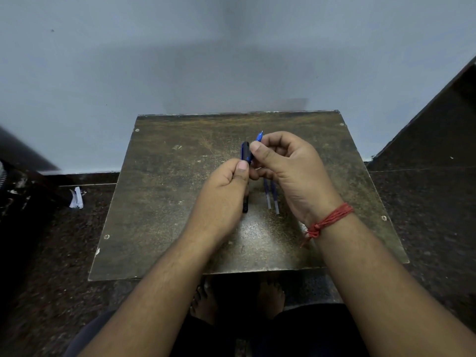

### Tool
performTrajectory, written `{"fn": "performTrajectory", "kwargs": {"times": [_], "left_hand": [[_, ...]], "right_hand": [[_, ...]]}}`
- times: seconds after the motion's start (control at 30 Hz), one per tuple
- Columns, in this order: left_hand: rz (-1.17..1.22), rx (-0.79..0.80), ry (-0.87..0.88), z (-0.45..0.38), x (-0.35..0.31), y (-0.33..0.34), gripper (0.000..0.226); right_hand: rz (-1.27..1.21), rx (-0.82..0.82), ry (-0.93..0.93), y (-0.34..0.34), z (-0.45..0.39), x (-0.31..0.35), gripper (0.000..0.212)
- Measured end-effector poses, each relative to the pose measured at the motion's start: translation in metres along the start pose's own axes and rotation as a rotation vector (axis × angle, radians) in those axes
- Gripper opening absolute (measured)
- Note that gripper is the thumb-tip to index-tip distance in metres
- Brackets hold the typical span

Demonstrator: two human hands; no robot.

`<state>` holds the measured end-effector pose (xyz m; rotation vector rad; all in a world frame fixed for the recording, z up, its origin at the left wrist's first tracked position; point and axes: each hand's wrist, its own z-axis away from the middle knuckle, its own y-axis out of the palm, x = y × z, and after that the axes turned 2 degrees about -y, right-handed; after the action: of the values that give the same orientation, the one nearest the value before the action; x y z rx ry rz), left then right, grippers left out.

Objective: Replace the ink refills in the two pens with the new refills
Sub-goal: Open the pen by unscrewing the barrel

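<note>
- Blue pen barrel (245, 151) sat gripped in the left hand (221, 194); the right hand (288, 168) pinched its tip section (259, 137), apparently unscrewed.
- Two refills (271, 197) lay on the table (159, 202), near right.
- Second pen (245, 204) lay mostly hidden; neither swap looked finished.

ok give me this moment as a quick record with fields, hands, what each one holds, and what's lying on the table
left hand: left hand grips the pen barrel
right hand: right hand pinches a blue pen tip piece
on table: two refills lying side by side, a dark pen partly hidden under the left hand
surface: worn brown table
wrist: red thread on the right wrist
</note>
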<state>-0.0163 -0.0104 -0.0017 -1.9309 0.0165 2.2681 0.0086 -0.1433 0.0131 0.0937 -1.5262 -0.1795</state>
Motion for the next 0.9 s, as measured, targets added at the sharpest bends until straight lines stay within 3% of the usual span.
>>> {"fn": "performTrajectory", "kwargs": {"times": [0.2, 0.4, 0.53, 0.63, 0.9], "left_hand": [[-0.025, -0.004, -0.004, 0.0003, 0.0005, -0.0023, 0.036], [-0.033, 0.011, 0.022, -0.0009, 0.0017, -0.0012, 0.036], [-0.022, 0.011, 0.016, -0.0010, 0.0025, -0.0014, 0.034], [-0.023, 0.007, 0.009, -0.0005, 0.0022, 0.0000, 0.034], [-0.026, 0.006, 0.015, -0.0015, 0.0021, 0.0005, 0.034]], "right_hand": [[-0.077, 0.050, 0.036, -0.0034, -0.0003, 0.0022, 0.020], [0.003, 0.007, 0.012, 0.0011, -0.0002, -0.0039, 0.017], [-0.083, 0.040, 0.014, 0.0015, 0.0005, -0.0001, 0.010], [-0.144, 0.019, 0.036, 0.0024, 0.0016, 0.0025, 0.021], [-0.093, -0.008, 0.001, 0.0014, 0.0012, -0.0002, 0.009]]}}
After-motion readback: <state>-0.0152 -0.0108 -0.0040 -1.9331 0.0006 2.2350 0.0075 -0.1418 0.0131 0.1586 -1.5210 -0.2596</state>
